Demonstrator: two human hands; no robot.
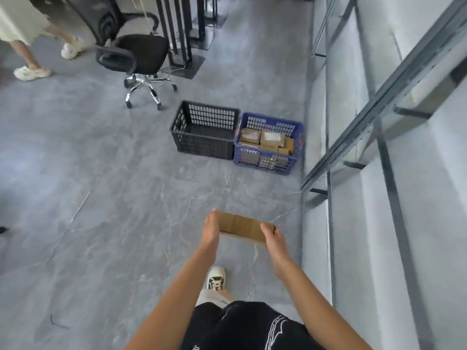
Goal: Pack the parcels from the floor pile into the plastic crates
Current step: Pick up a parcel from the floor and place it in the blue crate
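A flat brown cardboard parcel (pixel 241 226) is held out in front of me above the grey floor. My left hand (pixel 211 229) presses its left end and my right hand (pixel 274 237) presses its right end. Ahead on the floor stand two plastic crates side by side: a black crate (pixel 205 145) on the left, its inside dark with no parcel visible, and a blue crate (pixel 265 161) on the right holding several brown parcels (pixel 267 140). The floor pile is out of view.
A black office chair (pixel 141 59) on a chrome base stands beyond the crates to the left, next to black table legs (pixel 177 29). Another person's legs in pale slippers (pixel 31 72) are at the far left. Grey metal shelving (pixel 379 137) lines the right wall. My shoe (pixel 216 277) is below the parcel.
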